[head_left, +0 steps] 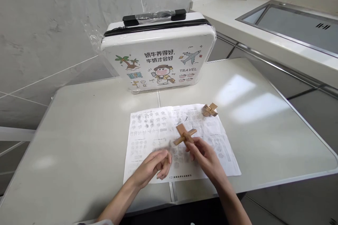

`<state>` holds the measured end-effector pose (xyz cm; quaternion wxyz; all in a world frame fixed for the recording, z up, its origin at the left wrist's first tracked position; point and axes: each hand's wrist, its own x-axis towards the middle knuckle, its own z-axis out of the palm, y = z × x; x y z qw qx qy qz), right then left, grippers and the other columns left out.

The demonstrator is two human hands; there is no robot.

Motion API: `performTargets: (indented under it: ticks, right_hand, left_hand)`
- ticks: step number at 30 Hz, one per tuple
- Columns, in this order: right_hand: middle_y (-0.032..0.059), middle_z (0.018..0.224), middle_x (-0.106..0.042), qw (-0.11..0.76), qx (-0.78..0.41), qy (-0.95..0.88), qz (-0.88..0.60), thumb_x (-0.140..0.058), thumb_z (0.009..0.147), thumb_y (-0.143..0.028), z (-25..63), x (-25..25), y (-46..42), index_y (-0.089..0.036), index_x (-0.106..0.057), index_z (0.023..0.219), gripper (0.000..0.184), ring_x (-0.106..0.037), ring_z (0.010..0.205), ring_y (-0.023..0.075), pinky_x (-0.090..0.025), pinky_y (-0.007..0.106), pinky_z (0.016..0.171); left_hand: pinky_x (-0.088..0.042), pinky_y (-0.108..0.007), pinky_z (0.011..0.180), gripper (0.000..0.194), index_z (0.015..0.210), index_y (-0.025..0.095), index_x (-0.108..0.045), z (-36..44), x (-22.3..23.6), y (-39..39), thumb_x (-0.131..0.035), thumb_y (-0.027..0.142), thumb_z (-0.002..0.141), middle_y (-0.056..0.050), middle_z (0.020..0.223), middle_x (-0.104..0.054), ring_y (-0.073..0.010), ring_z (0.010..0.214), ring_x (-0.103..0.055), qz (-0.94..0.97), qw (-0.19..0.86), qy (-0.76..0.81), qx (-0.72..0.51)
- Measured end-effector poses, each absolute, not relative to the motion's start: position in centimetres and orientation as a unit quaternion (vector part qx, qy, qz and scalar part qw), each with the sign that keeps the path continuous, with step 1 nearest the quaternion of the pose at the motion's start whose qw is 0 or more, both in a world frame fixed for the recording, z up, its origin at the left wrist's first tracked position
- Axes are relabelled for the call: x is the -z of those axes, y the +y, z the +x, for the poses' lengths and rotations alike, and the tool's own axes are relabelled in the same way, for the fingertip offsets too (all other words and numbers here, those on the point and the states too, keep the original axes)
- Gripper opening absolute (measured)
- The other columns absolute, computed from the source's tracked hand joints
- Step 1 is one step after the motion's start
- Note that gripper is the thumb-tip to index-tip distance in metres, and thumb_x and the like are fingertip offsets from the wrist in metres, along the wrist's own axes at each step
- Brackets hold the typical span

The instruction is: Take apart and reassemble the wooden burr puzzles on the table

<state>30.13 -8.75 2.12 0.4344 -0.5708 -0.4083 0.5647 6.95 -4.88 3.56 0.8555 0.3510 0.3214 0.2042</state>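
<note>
My right hand point(204, 154) pinches a small wooden burr puzzle piece assembly point(183, 136) by its near end, between thumb and fingers. Its flat and narrow wooden bars cross each other, held just above a printed sheet point(139, 172). Left of it, my left hand point(155, 165) hovers over the sheet with loosely curled fingers, and nothing shows in it. The wooden pieces and this hand are apart. At the sheet's far right corner rests another small interlocked wooden puzzle point(210, 109) with dark marks on its ends.
A white hard case point(161, 56) in clear plastic wrap stands upright at the back of the pale folding table point(79, 147). A seam runs down the table's middle. Behind to the right is a counter point(219, 7) with a covered sink point(293, 24).
</note>
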Motion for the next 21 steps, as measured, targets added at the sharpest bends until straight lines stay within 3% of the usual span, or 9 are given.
performTargets:
  ticks: [5, 9, 15, 21]
  right_hand:
    - [0.0082, 0.091, -0.074, 0.440, -0.450, -0.361, -0.688, -0.064, 0.097, -0.069, 32.8, -1.0, -8.3, -0.020, -0.071, 0.104, 0.050, -0.061, 0.066, 0.0188, -0.051, 0.030, 0.058]
    - [0.0072, 0.083, -0.074, 0.443, -0.400, -0.329, -0.732, -0.067, 0.094, -0.070, 34.7, -0.9, -8.6, -0.020, -0.073, 0.099, 0.051, -0.063, 0.064, 0.0188, -0.052, 0.030, 0.058]
    - [0.0060, 0.081, -0.074, 0.464, -0.387, -0.292, -0.742, -0.071, 0.091, -0.070, 35.7, -0.8, -8.8, -0.020, -0.074, 0.096, 0.051, -0.062, 0.063, 0.0181, -0.051, 0.030, 0.058]
    - [0.0070, 0.084, -0.076, 0.463, -0.389, -0.292, -0.741, -0.072, 0.089, -0.071, 35.8, -0.5, -8.3, -0.020, -0.074, 0.100, 0.052, -0.062, 0.063, 0.0185, -0.052, 0.030, 0.060]
  left_hand:
    - [-0.037, -0.024, 0.054, 0.037, 0.087, 0.017, -0.060, 5.6, -3.4, -3.7, -0.064, 0.049, 0.104, 0.007, 0.055, -0.045, -0.0089, 0.050, -0.035, 0.397, 0.800, 0.381, -0.239]
    - [-0.036, -0.025, 0.056, 0.041, 0.081, 0.020, -0.054, 4.3, -3.9, -2.4, -0.070, 0.052, 0.100, 0.007, 0.056, -0.044, -0.0102, 0.053, -0.036, 0.421, 0.745, 0.427, -0.291]
    - [-0.038, -0.027, 0.060, 0.041, 0.078, 0.021, -0.051, 2.8, -4.5, -0.6, -0.066, 0.052, 0.101, 0.005, 0.059, -0.045, -0.0123, 0.057, -0.039, 0.470, 0.621, 0.511, -0.363]
    - [-0.040, -0.026, 0.057, 0.038, 0.082, 0.022, -0.057, 1.1, -3.2, 0.8, -0.068, 0.054, 0.099, 0.005, 0.058, -0.046, -0.0129, 0.056, -0.043, 0.486, 0.526, 0.558, -0.419]
